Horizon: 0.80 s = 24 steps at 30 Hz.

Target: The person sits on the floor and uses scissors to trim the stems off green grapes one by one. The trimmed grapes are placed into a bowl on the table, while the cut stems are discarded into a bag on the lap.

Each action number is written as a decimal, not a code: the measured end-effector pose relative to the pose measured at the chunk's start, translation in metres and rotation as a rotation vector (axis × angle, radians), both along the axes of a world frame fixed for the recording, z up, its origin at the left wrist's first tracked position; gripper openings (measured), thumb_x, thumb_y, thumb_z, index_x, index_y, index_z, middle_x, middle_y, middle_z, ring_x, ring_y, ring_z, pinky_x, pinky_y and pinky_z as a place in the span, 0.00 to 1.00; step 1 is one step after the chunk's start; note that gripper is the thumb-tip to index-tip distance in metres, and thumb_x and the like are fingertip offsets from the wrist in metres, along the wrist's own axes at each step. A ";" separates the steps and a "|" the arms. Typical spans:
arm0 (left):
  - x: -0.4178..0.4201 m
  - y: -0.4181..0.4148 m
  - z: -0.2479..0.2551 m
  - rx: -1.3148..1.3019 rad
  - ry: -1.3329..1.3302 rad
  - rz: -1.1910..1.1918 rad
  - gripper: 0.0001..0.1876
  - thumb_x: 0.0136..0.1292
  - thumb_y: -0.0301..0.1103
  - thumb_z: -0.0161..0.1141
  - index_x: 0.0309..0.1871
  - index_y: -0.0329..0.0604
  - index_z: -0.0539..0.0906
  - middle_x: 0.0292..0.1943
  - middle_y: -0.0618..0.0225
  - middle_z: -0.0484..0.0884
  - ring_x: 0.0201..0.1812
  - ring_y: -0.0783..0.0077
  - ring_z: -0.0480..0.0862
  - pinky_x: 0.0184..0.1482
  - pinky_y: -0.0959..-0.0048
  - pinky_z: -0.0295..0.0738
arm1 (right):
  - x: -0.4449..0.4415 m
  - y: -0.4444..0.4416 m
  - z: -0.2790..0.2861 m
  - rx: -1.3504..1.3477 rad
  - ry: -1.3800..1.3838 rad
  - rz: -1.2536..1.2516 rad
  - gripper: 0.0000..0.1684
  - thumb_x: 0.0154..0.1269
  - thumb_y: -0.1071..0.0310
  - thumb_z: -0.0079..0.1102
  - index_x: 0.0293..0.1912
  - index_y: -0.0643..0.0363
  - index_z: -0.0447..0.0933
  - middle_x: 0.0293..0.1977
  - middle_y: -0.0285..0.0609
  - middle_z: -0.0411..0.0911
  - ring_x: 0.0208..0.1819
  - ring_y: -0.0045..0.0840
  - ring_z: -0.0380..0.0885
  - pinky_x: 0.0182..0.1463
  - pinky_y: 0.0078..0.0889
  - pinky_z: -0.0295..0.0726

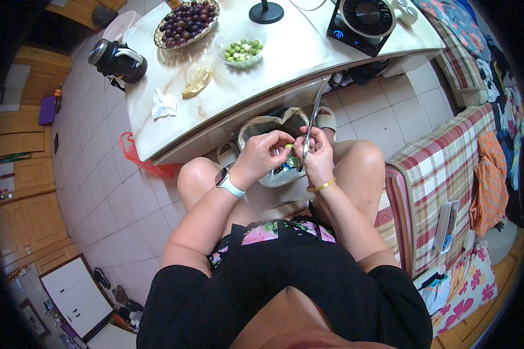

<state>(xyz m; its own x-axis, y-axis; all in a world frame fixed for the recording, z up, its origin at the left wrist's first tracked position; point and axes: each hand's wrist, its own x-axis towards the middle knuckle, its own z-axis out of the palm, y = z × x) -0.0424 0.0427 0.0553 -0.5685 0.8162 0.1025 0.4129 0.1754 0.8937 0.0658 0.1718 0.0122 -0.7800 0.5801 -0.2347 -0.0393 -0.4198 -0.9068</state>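
My left hand (262, 150) pinches a small round green fruit (288, 146) between thumb and fingertips, over a lined waste bin (277, 182). Close beside it, my right hand (318, 152) holds a long, slim metal tool (315, 107), its upper end pointing towards the table; whether it is a knife or scissors I cannot tell. The right fingertips come near the fruit, and fingers partly hide it. Inside the bin, mixed scraps show between my hands. On the table, a clear plastic bowl (240, 63) contains similar green fruits (243, 50), some with whitish patches.
The marble-patterned table (284, 56) carries a basket of dark grapes (187, 24), a yellowish peel-like piece (196, 82), a crumpled tissue (163, 104), a black flask (122, 61), a round black stand (266, 13) and an electric cooker (362, 24). A plaid-covered sofa (441, 174) is at right.
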 end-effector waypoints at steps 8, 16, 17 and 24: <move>-0.013 -0.004 -0.015 -0.100 -0.411 -0.068 0.08 0.69 0.27 0.61 0.47 0.35 0.84 0.34 0.72 0.86 0.32 0.84 0.81 0.37 0.80 0.79 | -0.001 -0.006 -0.007 0.389 -0.047 -0.005 0.21 0.64 0.80 0.65 0.55 0.63 0.71 0.38 0.33 0.78 0.40 0.11 0.78 0.44 0.14 0.80; -0.011 -0.002 -0.013 -0.012 -0.668 -0.015 0.10 0.71 0.34 0.64 0.47 0.37 0.83 0.34 0.74 0.85 0.32 0.86 0.81 0.35 0.83 0.77 | -0.001 -0.005 -0.007 0.383 -0.051 0.007 0.23 0.63 0.78 0.67 0.56 0.64 0.71 0.39 0.34 0.78 0.40 0.12 0.78 0.45 0.15 0.79; -0.012 -0.003 -0.017 -0.036 -0.667 -0.011 0.09 0.70 0.34 0.65 0.46 0.37 0.82 0.34 0.74 0.85 0.32 0.86 0.81 0.34 0.83 0.77 | -0.001 -0.005 -0.007 0.394 -0.062 0.004 0.23 0.62 0.78 0.68 0.56 0.64 0.71 0.39 0.34 0.78 0.40 0.12 0.78 0.45 0.15 0.79; -0.016 -0.004 -0.021 -0.064 -0.639 0.009 0.09 0.68 0.32 0.68 0.43 0.37 0.82 0.33 0.73 0.84 0.30 0.85 0.81 0.32 0.83 0.76 | -0.001 -0.007 -0.008 0.513 -0.020 -0.064 0.21 0.61 0.73 0.70 0.53 0.65 0.75 0.40 0.38 0.82 0.39 0.16 0.81 0.42 0.23 0.80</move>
